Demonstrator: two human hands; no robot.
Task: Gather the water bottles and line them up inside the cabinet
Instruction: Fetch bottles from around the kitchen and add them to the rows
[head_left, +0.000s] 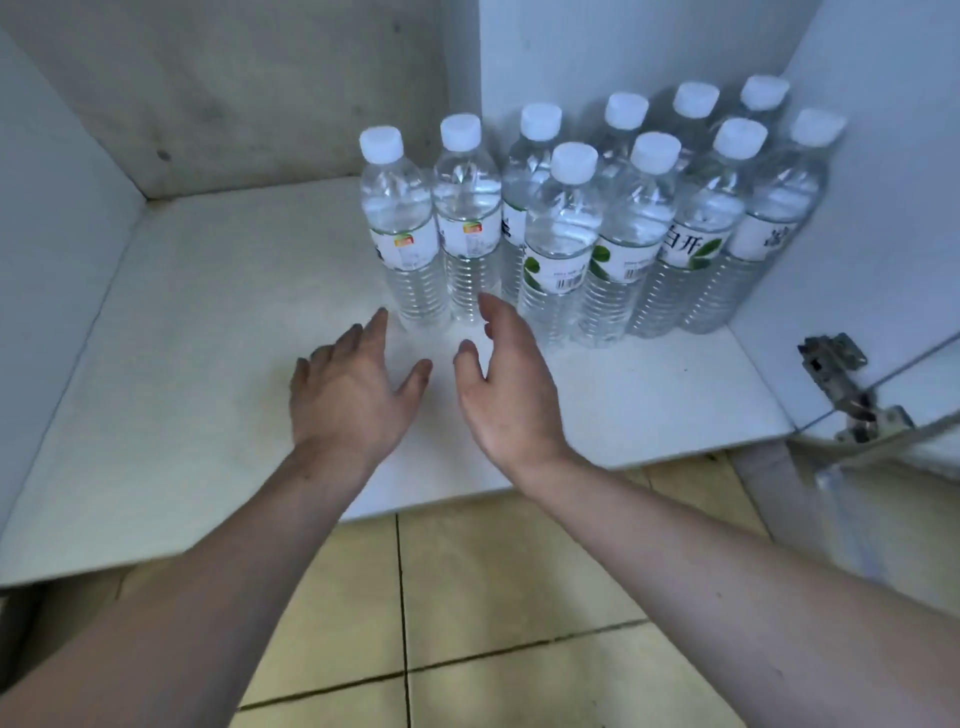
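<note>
Several clear water bottles (558, 244) with white caps stand upright in two rows on the white cabinet floor (218, 322), packed toward the right wall. The leftmost bottle (402, 234) and the one beside it (467, 223) are at the row's left end. My left hand (353, 389) hovers open, palm down, just in front of the leftmost bottle. My right hand (501, 384) is open too, fingers spread, its fingertips near the base of the second bottle. Neither hand holds anything.
The cabinet's left wall (47, 208) and grey back wall (249, 88) enclose bare floor to the left of the bottles. A metal hinge (841, 379) and the open door edge sit at the right. Tan floor tiles (493, 597) lie below the cabinet.
</note>
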